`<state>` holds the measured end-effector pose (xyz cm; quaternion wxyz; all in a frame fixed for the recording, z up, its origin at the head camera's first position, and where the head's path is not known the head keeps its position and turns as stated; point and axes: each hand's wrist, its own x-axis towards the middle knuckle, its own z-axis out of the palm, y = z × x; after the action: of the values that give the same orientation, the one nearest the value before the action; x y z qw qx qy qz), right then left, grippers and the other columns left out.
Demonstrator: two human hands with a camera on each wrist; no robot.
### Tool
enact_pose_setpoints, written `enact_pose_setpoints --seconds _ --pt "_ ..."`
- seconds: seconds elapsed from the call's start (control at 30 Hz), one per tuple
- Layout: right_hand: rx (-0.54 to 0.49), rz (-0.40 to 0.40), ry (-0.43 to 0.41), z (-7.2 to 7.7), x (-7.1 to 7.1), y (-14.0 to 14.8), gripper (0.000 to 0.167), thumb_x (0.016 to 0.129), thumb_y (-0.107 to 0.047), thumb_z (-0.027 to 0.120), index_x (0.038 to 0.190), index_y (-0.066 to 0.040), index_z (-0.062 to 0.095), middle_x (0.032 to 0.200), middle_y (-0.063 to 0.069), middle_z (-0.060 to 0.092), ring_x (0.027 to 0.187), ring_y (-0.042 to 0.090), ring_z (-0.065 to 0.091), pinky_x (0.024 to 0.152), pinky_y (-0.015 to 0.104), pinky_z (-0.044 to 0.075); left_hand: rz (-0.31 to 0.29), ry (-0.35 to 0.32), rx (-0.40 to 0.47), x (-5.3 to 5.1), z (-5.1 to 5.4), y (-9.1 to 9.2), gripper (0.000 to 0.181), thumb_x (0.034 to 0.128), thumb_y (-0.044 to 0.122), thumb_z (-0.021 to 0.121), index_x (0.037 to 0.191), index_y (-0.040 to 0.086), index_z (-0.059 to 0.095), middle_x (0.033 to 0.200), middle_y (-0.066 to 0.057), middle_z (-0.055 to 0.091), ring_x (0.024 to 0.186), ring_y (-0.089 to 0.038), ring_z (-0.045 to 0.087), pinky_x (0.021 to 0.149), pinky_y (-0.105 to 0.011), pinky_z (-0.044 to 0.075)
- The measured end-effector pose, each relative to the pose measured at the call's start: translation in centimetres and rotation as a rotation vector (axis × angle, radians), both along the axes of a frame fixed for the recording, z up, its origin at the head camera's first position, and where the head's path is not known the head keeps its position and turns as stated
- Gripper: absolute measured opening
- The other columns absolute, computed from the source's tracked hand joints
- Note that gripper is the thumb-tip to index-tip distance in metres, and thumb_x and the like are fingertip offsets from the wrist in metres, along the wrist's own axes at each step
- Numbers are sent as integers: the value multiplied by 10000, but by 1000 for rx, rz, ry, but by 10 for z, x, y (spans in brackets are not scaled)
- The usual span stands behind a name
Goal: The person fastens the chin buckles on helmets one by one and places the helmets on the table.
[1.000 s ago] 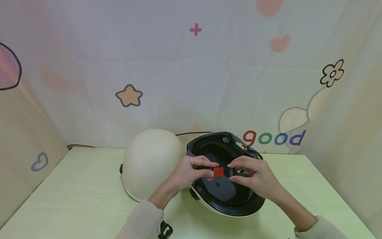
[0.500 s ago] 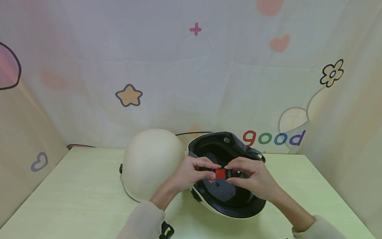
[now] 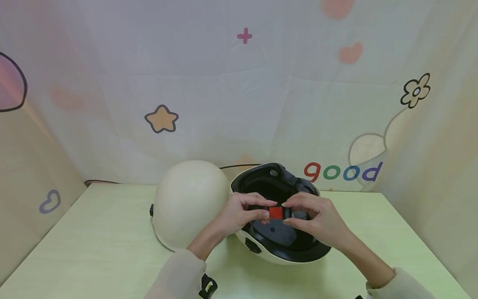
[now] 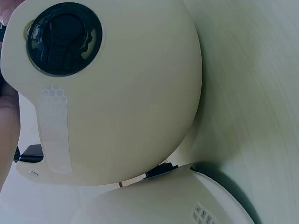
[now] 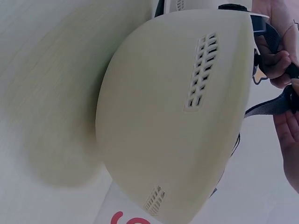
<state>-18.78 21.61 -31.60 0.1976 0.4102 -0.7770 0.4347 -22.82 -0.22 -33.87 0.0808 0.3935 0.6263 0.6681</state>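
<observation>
Both hands meet over an upturned cream helmet (image 3: 274,258), whose black padded inside faces me in the head view. A red and black chin-strap buckle (image 3: 276,213) is held level above the opening. My left hand (image 3: 235,214) pinches its left end between thumb and fingers. The right hand (image 3: 317,216) pinches the black right end the same way. Fingers hide part of the buckle, so whether it is latched cannot be told. In the right wrist view a dark strap (image 5: 271,106) runs from the helmet to the hands.
A second cream helmet (image 3: 192,203) stands dome up, just left of the upturned one. Black wrist gear (image 3: 207,286) shows beside the left sleeve. The pale green table (image 3: 93,245) meets a printed curtain (image 3: 209,91) behind. A round dark side fitting (image 4: 64,39) is on the upturned helmet.
Compared with a second ago, the right fingertips are slightly nearer the left ones at the buckle. The upturned helmet has tilted, and its far rim has shifted left. The second helmet stays put.
</observation>
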Motion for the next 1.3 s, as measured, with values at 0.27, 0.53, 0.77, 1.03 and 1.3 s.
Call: enact_pose_setpoints --seconds 0.27,0.53,0.77,1.03,1.3 --pt "31 -35 -26 2 -1 0 339 670 112 740 976 2 647 899 72 614 762 133 626 662 279 532 -38 16 5 0 3 -3 300 838 -75 591 1131 -135 571 923 -137 606 730 -107 608 705 -306 526" --pt "58 -74 -75 3 -1 1 328 687 85 740 989 -1 644 920 63 611 773 130 615 720 251 520 -17 21 -64 -1 4 -5 367 824 -20 640 1180 -73 569 1037 -157 602 823 -96 581 718 -242 497" --pt "65 -76 -67 3 -1 2 336 691 65 747 1001 -17 648 921 54 612 772 132 607 728 232 513 52 -10 -120 0 5 -4 295 854 59 632 1139 -16 617 926 -124 647 746 -108 610 720 -323 517" --pt "120 -127 -38 0 -1 4 313 705 10 757 993 -68 661 905 13 622 733 114 568 677 218 506 141 84 -196 4 6 -1 283 846 89 649 1121 21 642 997 -68 640 804 -95 583 705 -276 496" --pt "252 -232 -179 -3 -3 13 262 742 -68 747 991 -65 666 869 0 634 694 92 567 626 254 509 178 188 -295 7 11 -11 327 854 104 643 1166 11 607 1158 -104 586 1000 -194 556 776 -236 477"
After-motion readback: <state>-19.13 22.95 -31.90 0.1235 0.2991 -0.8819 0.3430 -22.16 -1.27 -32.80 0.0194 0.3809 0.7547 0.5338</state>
